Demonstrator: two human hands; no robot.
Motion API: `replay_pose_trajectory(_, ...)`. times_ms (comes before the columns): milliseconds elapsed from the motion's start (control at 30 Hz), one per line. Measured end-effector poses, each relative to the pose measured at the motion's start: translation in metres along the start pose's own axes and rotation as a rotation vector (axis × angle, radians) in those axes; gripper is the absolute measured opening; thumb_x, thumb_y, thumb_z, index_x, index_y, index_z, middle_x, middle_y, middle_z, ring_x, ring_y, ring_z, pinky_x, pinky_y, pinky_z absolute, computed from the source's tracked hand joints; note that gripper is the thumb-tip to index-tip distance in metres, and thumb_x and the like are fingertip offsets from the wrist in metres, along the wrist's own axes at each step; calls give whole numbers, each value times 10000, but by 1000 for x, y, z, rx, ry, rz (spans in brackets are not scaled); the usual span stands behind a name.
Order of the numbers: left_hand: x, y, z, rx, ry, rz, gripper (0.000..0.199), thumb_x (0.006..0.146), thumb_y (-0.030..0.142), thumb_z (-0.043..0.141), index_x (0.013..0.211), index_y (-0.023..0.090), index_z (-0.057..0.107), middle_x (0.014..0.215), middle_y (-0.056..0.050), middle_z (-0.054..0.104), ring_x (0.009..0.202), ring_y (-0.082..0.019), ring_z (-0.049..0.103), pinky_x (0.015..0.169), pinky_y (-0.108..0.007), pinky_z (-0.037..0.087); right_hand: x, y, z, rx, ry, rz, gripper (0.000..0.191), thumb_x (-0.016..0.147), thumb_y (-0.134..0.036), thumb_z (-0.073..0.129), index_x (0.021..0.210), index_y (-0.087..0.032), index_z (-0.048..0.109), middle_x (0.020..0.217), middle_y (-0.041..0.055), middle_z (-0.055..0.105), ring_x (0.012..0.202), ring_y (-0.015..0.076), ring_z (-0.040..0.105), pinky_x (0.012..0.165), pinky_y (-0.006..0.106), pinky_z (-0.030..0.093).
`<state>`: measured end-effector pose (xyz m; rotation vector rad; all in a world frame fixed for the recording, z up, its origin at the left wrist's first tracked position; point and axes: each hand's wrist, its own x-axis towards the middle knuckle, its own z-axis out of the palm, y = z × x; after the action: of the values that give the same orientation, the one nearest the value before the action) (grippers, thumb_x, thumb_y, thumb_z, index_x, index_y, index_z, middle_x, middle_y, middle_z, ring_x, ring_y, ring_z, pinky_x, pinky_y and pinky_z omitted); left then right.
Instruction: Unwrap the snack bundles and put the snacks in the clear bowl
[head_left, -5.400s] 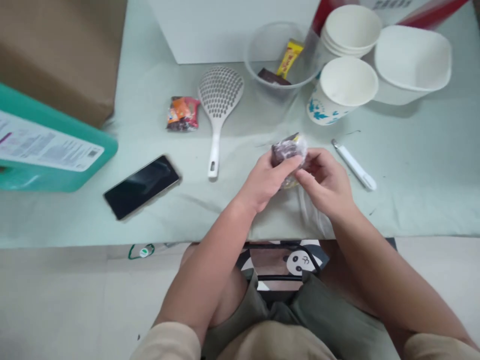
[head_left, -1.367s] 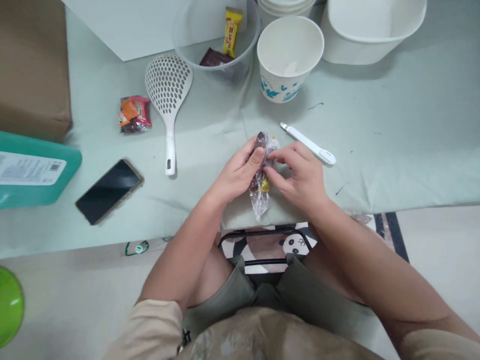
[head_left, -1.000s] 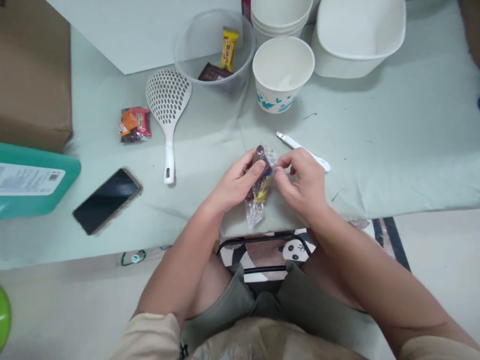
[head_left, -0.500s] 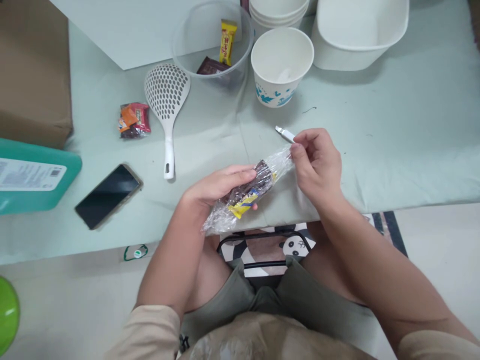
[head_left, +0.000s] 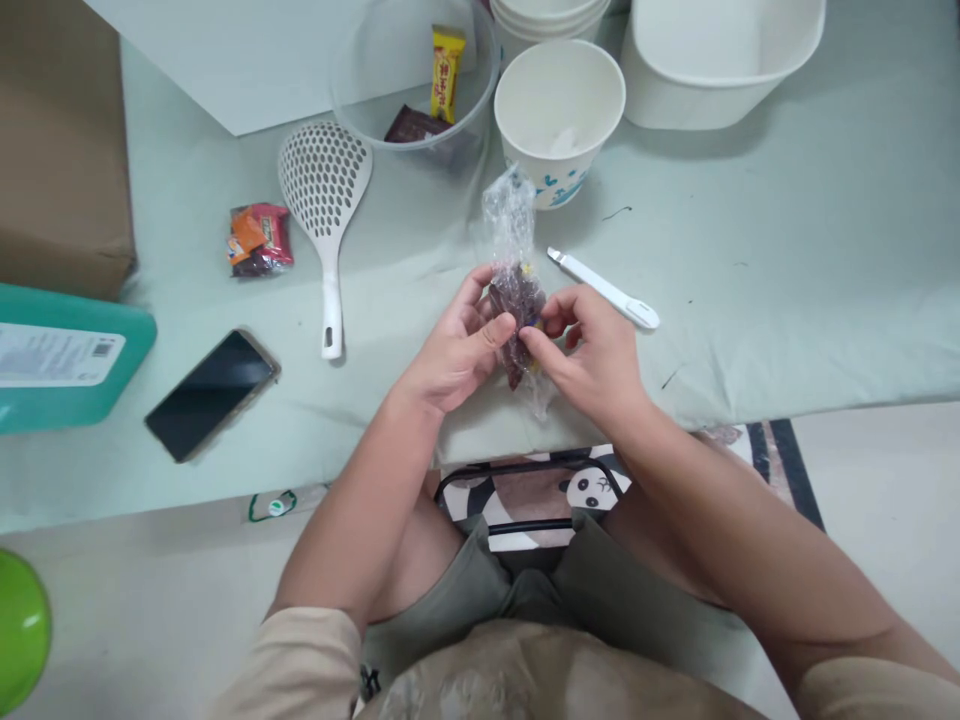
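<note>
Left hand (head_left: 466, 352), film-wrapped snack bundle (head_left: 516, 300) and right hand (head_left: 592, 352) meet over the cloth-covered table (head_left: 787, 290).
Smartphone (head_left: 212, 395) and slotted skimmer (head_left: 325, 190) lie leftward; the half-curled left hand holds the bundle's left side, the right, thumb and fingertips nearly together, pinches its right; the white utility knife (head_left: 609, 290) rests just beyond.

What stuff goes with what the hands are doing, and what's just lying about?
Part of it, it seems:
- left hand and right hand
- clear wrap around the dark snack packet, held in both hands
- maybe the clear tub with snacks

Probably just lying about:
- phone
- white slotted spoon
- white cutter
- green container
</note>
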<state>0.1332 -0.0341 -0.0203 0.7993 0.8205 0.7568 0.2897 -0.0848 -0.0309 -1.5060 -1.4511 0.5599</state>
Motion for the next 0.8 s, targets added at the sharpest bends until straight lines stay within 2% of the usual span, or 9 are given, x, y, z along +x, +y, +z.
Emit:
replay_pose_trajectory(200, 0, -4, -1, 27, -7, 1, 790, 622, 518, 975, 1256, 311, 552, 1115, -17, 681, 1004, -192, 718, 789, -271, 580, 4, 0, -7, -12, -77, 18, 118, 874, -274, 634, 771, -221, 609, 667, -15, 633, 568, 128, 518, 587, 290, 423)
replay_pose_trajectory(333, 3, -6, -3, 29, 48, 13, 766, 636, 564, 953, 1241, 317, 554, 1101, -19, 691, 998, -207, 727, 762, -278, 576, 2, -1, -8, -23, -53, -5, 133, 888, -274, 594, 765, -223, 583, 659, -12, 626, 583, 134, 541, 584, 286, 414)
replay_pose_trajectory(467, 5, -6, -5, 12, 98, 91, 757, 669, 593, 924, 1261, 336, 527, 1107, -16, 699, 1136, -254, 731, 875, -335, 594, -2, 1, -5, -36, -94, -131, 128, 864, -335, 671, 848, -225, 605, 763, 10, 666, 694, 160, 590, 646, 300, 440)
replay_pose_trajectory(533, 6, -5, -7, 18, 103, 102, 777, 670, 598, 922, 1283, 344, 519, 1149, -23, 703, 1170, -266, 730, 911, -355, 595, -4, 2, -4, -44, -145, -154, 153, 879, -335, 678, 808, -222, 604, 755, 14, 661, 709, 161, 593, 638, 294, 425)
replay_pose_trajectory(667, 7, -4, -12, 50, 127, 109, 782, 667, 617, 917, 1287, 333, 533, 1160, -34, 716, 1120, -264, 749, 896, -355, 602, -1, 0, -5, 7, -175, -100, 212, 895, -281, 618, 702, -217, 557, 657, -6, 594, 610, 133, 521, 583, 277, 390)
replay_pose_trajectory(800, 7, -3, -18, 66, 144, 104, 755, 676, 633, 901, 1266, 319, 549, 1127, -40, 717, 1090, -278, 755, 868, -380, 606, 3, -5, -9, 55, -100, -16, 194, 823, -240, 595, 645, -216, 522, 611, -14, 566, 557, 117, 479, 551, 270, 375)
